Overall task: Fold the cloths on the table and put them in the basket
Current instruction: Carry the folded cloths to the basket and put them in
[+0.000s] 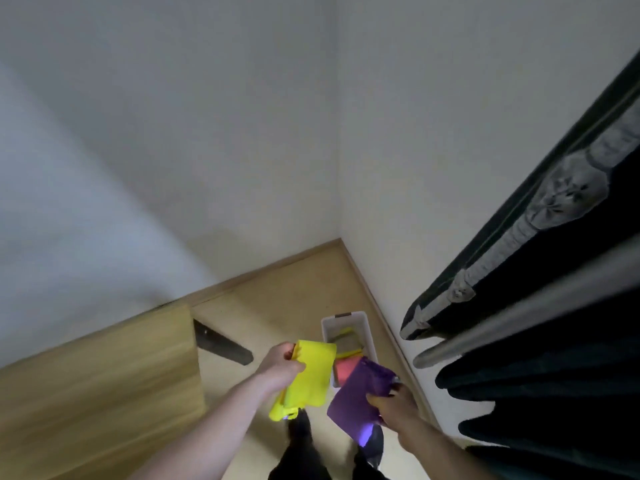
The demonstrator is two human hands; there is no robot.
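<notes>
My left hand [282,367] grips a folded yellow cloth [310,375] and holds it just left of the basket. My right hand [391,403] grips a folded purple cloth [360,393] over the basket's near end. The white basket [360,323] stands on the floor near the room's corner. Inside it lie a yellow-edged cloth [346,339] and a red cloth [344,370], both partly hidden by the cloths I hold.
The wooden table [97,393] fills the lower left, with a dark bracket [221,344] under its edge. Dark clothes on a rail [519,320] hang at the right. White walls meet in a corner beyond the basket. My legs [301,452] stand on the pale floor.
</notes>
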